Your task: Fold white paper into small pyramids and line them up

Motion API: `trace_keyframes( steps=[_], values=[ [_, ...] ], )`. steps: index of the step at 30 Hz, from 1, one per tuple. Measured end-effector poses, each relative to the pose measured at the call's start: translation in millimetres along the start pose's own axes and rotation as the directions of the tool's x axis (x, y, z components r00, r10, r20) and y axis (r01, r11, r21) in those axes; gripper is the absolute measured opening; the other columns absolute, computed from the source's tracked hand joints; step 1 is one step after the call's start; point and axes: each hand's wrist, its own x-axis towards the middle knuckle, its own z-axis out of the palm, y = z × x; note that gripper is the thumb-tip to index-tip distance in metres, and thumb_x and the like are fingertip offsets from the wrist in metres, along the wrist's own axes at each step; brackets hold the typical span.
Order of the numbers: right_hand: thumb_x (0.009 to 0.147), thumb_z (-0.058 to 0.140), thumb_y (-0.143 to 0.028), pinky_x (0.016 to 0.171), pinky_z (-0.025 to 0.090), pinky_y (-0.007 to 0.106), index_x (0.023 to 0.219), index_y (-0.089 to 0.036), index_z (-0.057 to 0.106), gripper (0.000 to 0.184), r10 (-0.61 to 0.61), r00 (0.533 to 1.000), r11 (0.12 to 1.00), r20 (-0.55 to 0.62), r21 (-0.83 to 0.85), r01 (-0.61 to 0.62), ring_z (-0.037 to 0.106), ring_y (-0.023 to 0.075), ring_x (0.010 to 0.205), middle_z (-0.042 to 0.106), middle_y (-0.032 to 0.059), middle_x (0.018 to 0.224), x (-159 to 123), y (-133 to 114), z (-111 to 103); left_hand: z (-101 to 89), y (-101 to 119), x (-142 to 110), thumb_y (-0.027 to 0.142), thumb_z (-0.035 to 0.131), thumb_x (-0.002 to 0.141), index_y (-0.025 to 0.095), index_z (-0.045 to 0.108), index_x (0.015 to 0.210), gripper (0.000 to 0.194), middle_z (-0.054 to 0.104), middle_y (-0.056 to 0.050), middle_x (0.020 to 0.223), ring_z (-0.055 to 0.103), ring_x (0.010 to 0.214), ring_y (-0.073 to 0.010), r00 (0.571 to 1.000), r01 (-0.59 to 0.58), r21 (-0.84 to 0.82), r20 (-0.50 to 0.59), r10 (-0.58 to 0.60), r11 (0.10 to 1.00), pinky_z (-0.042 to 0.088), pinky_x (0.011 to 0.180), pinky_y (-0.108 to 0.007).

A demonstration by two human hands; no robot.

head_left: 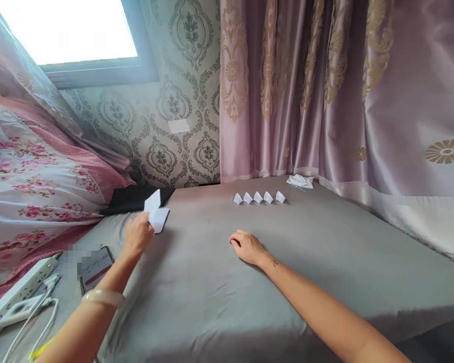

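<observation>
My left hand [139, 233] pinches a white paper sheet [153, 201], which stands tilted up from the fingers. Just beneath and to the right lies a small stack of white paper [160, 220] on the grey cloth. Resting on the cloth near the middle, my right hand [247, 246] has its fingers curled in, and nothing shows in them. Beyond it, several small folded white paper pieces [258, 197] stand in a row.
A grey cloth [212, 282] covers the table. Crumpled white paper [300, 181] lies at the back right. On the left are a phone [97, 267], a white power strip [20, 287] with cables, and a black cloth [126, 199]. Curtains [287, 101] hang behind.
</observation>
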Motion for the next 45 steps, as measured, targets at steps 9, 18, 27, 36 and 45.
trace_keyframes(
  steps=[9,18,27,36,45],
  values=[
    [0.091,0.044,-0.018,0.078,0.045,0.028,0.107,-0.020,0.058,0.022,0.146,0.987,0.989,-0.072,-0.011,-0.148,0.060,0.0175,0.093,0.062,0.0076,0.107,-2,2,1,32.0,171,-62,0.009,0.047,0.078,0.017,0.061,0.093,0.022,0.070,-0.016,0.090,0.067,0.088,-0.0271,0.876,-0.401,-0.041,0.275,0.396,0.915,0.045,0.077,-0.035],
    [0.081,0.045,-0.004,0.092,0.045,0.030,0.120,-0.021,0.051,0.043,0.038,0.994,0.999,-0.101,0.027,-0.035,0.052,0.0202,0.111,0.056,0.0082,0.122,-6,4,-3,30.2,199,-85,0.019,0.037,0.091,0.024,0.060,0.101,0.026,0.068,-0.012,0.097,0.062,0.091,-0.0243,0.814,-0.515,-0.132,0.236,0.531,0.847,0.043,0.079,-0.037],
    [0.084,0.044,-0.005,0.094,0.044,0.030,0.116,-0.023,0.061,0.040,-0.038,0.999,0.999,0.024,0.027,0.038,0.053,0.0193,0.106,0.061,0.0044,0.118,0,4,-5,45.5,183,-76,0.026,0.037,0.093,0.024,0.064,0.103,0.029,0.066,-0.011,0.109,0.058,0.099,-0.0255,0.822,-0.452,-0.349,0.193,0.535,0.821,0.045,0.087,-0.040],
    [0.088,0.042,-0.006,0.090,0.046,0.029,0.110,-0.025,0.066,0.038,-0.110,0.989,0.990,0.097,-0.074,0.117,0.051,0.0183,0.105,0.062,0.0024,0.117,-1,9,-12,57.6,172,-71,0.013,0.039,0.086,0.027,0.063,0.113,0.039,0.062,-0.010,0.123,0.058,0.111,-0.0231,0.795,-0.476,-0.452,0.145,0.589,0.754,0.048,0.096,-0.039],
    [0.086,0.042,0.001,0.088,0.047,0.031,0.105,-0.021,0.066,0.037,-0.209,0.978,0.969,0.011,-0.132,0.209,0.054,0.0176,0.103,0.064,0.0039,0.115,-10,30,-16,80.0,161,-74,0.007,0.035,0.086,0.022,0.054,0.130,0.050,0.056,-0.010,0.136,0.048,0.131,-0.0243,0.747,-0.606,-0.489,-0.077,0.661,0.628,0.046,0.105,-0.047]
  ],
)
